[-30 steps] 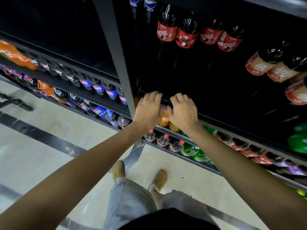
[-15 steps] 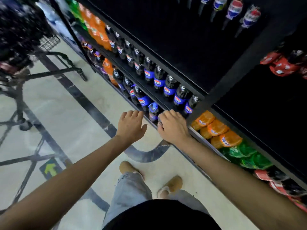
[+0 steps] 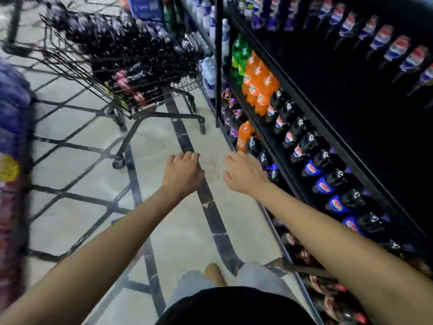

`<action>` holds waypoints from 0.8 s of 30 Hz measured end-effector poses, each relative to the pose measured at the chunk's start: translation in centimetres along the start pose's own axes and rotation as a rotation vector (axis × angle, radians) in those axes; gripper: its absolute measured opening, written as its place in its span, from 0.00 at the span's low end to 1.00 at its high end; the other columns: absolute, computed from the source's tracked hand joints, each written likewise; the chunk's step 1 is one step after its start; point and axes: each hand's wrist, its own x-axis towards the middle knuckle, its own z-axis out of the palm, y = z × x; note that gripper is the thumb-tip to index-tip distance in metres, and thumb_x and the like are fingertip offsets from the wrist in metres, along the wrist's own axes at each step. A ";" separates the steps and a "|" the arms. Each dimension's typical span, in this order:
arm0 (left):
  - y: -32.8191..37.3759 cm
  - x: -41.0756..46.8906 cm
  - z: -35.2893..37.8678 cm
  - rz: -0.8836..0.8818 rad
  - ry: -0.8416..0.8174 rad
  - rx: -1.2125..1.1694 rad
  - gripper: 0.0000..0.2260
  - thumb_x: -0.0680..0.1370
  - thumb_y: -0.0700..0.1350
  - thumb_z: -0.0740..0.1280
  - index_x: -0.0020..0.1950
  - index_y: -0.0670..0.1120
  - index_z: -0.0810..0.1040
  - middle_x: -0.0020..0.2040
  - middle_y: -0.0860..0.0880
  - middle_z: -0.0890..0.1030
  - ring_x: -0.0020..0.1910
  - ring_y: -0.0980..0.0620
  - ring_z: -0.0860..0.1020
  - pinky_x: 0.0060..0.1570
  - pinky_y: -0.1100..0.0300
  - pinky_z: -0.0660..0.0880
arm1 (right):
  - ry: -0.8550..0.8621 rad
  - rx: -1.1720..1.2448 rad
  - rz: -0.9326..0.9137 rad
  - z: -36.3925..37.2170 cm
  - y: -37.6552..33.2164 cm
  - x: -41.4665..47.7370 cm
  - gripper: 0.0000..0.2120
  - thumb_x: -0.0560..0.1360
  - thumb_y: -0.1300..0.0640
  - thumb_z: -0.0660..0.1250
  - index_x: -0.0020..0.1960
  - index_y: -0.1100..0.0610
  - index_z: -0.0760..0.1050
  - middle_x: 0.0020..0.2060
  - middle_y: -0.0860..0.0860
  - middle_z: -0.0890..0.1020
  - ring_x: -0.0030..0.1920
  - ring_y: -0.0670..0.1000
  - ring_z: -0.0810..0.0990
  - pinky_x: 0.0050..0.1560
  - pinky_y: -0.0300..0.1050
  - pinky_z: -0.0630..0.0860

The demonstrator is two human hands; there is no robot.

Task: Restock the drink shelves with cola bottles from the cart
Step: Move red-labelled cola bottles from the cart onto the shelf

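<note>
Over the pale tiled floor (image 3: 70, 219), left hand (image 3: 182, 174) and right hand (image 3: 243, 174) hover apart, fingers loose, holding nothing. Dark cola bottles (image 3: 121, 38) fill the black wire cart (image 3: 164, 116) ahead, beside the black metal drink shelves (image 3: 219, 66).

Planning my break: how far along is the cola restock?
Done: the shelf at right holds a row of blue-label cola bottles. In hand: nothing; the left hand and right hand are open, over the floor. To do: the cart is heaped with dark bottles.
</note>
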 end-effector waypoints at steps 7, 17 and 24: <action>-8.7 5.9 -0.4 -0.159 0.011 -0.008 0.20 0.79 0.54 0.60 0.66 0.44 0.71 0.63 0.45 0.76 0.62 0.42 0.73 0.61 0.50 0.65 | 0.008 0.006 -0.148 -0.2 -2.6 13.2 0.12 0.77 0.54 0.57 0.53 0.59 0.74 0.51 0.54 0.78 0.54 0.56 0.75 0.51 0.50 0.70; -19.5 21.8 -2.3 -0.312 -0.051 -0.014 0.20 0.79 0.54 0.60 0.66 0.44 0.69 0.64 0.46 0.74 0.63 0.43 0.71 0.62 0.50 0.64 | -0.014 0.035 -0.281 -1.6 -2.5 36.2 0.13 0.77 0.53 0.58 0.56 0.58 0.74 0.52 0.54 0.78 0.56 0.56 0.75 0.52 0.51 0.71; -26.1 31.3 -4.4 -0.437 -0.022 -0.019 0.19 0.79 0.54 0.59 0.64 0.45 0.70 0.61 0.46 0.75 0.62 0.44 0.72 0.61 0.49 0.66 | -0.035 0.024 -0.410 -4.1 -3.2 50.2 0.14 0.78 0.53 0.58 0.61 0.58 0.72 0.55 0.54 0.77 0.59 0.55 0.74 0.54 0.50 0.72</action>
